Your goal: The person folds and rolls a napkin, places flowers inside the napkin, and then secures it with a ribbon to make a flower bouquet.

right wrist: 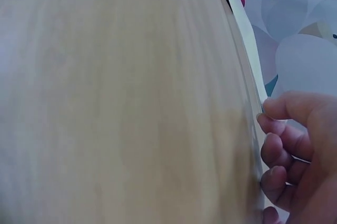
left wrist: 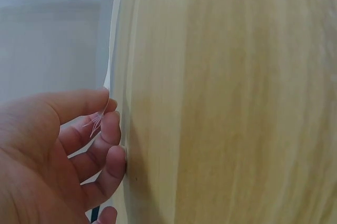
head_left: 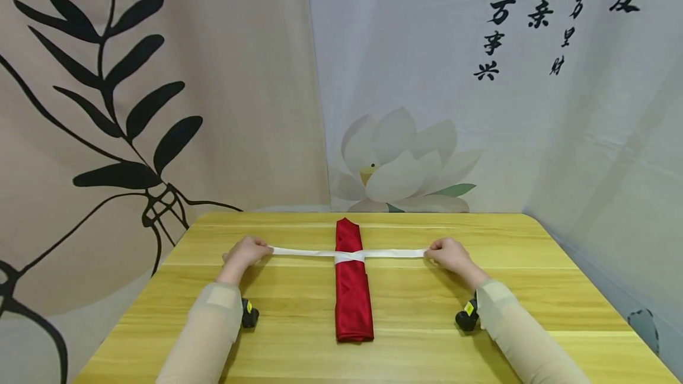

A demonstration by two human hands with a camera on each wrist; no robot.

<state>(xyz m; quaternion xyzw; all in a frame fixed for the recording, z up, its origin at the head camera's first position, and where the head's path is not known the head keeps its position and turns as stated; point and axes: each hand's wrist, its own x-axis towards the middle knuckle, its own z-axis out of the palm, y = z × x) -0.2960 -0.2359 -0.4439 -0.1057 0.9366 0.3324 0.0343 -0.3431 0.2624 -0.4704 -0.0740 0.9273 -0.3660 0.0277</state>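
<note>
A folded red satiny cloth (head_left: 353, 304) lies lengthwise on the table, its long side running away from me. Around its upper part goes a white ribbon (head_left: 395, 253), crossed over itself on top of the cloth. My left hand (head_left: 248, 256) pinches one ribbon end between thumb and fingers; frayed threads (left wrist: 95, 122) stick out past the fingertips in the left wrist view. The other end is pinched by my right hand (head_left: 450, 258). Both ribbon halves stretch nearly straight out to the sides. The underside of the cloth is hidden.
The wooden table (head_left: 299, 313) has light yellow grain. Behind its far edge hangs a printed curtain (head_left: 256, 105) with dark leaves, a pale lotus and black characters. A black wrist camera (head_left: 467, 316) sits under the right sleeve, another (head_left: 249, 314) by the left sleeve.
</note>
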